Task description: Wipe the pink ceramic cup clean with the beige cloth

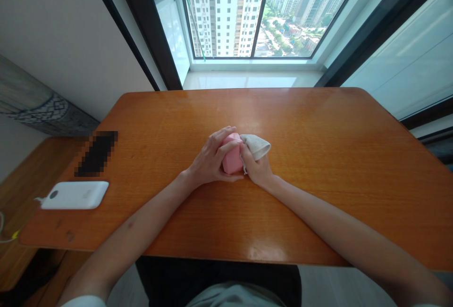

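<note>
Block (233, 161): pink, with flat faces and defined edges, located near the middle of the table (329, 146) between the two hands. Whether its underside touches the tabletop cannot be told.

Pouch (257, 146): pale grey cloth, located immediately right of the block and in contact with it or nearly so. A thin white cord (245, 170) hangs beside the near side of the block. Whether any part of the block sits inside the pouch cannot be told.

Grip, left: the left hand (209, 158) is curled around the block, fingers over its far side and across its face, thumb along its near lower side. The spread matches the width of the block. Grip, right: the right hand (261, 170) is closed on the gathered edge of the pouch, thumb uppermost, the other fingers largely hidden beneath.

Handling, in judgement: the block appears stiff and probably light, as it fits within one hand. Its faces look smooth, so slight slipping is possible; opposite faces offer the surest hold. Breakage appears unlikely, though the material is not confirmed. The pouch appears soft, very light and not slippery; it likely folds under pressure and is best held by its rim. The cord is loose and could catch between fingers.
</note>
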`<action>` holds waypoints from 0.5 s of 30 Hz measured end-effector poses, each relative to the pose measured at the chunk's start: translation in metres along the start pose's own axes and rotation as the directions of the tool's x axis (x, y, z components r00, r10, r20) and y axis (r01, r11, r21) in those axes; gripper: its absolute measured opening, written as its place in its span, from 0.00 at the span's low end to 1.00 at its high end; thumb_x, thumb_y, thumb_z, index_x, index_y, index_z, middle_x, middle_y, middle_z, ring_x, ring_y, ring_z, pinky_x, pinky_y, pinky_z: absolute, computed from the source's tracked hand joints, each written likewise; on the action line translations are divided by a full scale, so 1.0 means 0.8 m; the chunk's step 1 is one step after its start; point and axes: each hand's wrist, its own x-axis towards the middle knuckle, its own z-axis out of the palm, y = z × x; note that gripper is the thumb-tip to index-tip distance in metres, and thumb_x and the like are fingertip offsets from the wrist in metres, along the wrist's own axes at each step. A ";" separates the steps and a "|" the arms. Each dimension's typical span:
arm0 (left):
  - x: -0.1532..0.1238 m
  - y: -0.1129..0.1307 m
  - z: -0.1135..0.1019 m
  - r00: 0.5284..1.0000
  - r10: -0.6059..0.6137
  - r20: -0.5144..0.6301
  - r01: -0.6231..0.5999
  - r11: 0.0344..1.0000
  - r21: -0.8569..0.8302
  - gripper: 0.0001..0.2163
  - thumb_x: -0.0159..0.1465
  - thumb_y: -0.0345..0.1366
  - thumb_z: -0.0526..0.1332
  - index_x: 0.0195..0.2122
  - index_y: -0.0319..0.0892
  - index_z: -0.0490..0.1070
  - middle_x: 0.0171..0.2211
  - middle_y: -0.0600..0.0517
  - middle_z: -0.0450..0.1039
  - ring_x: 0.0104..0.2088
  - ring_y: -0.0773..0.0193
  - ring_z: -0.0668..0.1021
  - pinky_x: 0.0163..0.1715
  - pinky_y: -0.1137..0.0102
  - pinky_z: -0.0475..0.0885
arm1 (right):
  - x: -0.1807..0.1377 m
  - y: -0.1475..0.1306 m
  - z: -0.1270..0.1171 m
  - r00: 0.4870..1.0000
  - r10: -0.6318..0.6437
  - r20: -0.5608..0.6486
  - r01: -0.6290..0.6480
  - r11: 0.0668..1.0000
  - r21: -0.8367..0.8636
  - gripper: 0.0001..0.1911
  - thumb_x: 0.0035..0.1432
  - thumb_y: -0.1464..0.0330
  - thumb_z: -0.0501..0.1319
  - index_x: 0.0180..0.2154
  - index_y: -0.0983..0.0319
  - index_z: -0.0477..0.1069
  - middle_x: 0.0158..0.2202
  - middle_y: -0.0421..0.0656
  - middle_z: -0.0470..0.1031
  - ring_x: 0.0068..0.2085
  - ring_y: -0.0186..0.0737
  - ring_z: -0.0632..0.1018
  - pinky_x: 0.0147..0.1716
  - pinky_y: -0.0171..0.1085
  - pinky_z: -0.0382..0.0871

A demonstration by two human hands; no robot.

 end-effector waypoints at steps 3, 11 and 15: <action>0.003 0.002 -0.003 1.000 0.008 0.025 -0.009 0.999 0.033 0.46 0.59 0.55 0.80 0.73 0.54 0.60 0.72 0.37 0.66 0.72 0.37 0.72 0.69 0.38 0.72 | 0.000 -0.001 -0.001 1.000 -0.014 0.011 0.014 1.000 -0.007 0.18 0.79 0.52 0.54 0.43 0.55 0.75 0.39 0.44 0.82 0.41 0.47 0.82 0.47 0.49 0.78; 0.009 0.017 -0.001 0.964 -0.262 -0.048 0.239 0.930 -0.281 0.37 0.63 0.55 0.76 0.68 0.48 0.67 0.65 0.39 0.73 0.64 0.43 0.78 0.65 0.48 0.76 | -0.007 0.004 -0.002 0.993 -0.120 0.003 0.120 0.991 -0.067 0.17 0.79 0.53 0.55 0.46 0.55 0.76 0.41 0.46 0.82 0.44 0.50 0.82 0.50 0.51 0.78; 0.007 0.019 0.004 0.856 -0.509 0.085 0.479 0.722 -0.499 0.32 0.71 0.62 0.66 0.66 0.46 0.66 0.60 0.42 0.77 0.54 0.51 0.83 0.55 0.58 0.80 | -0.006 0.002 -0.002 0.993 -0.108 0.058 0.113 0.989 -0.094 0.18 0.79 0.51 0.55 0.50 0.55 0.76 0.44 0.48 0.83 0.48 0.52 0.83 0.54 0.54 0.78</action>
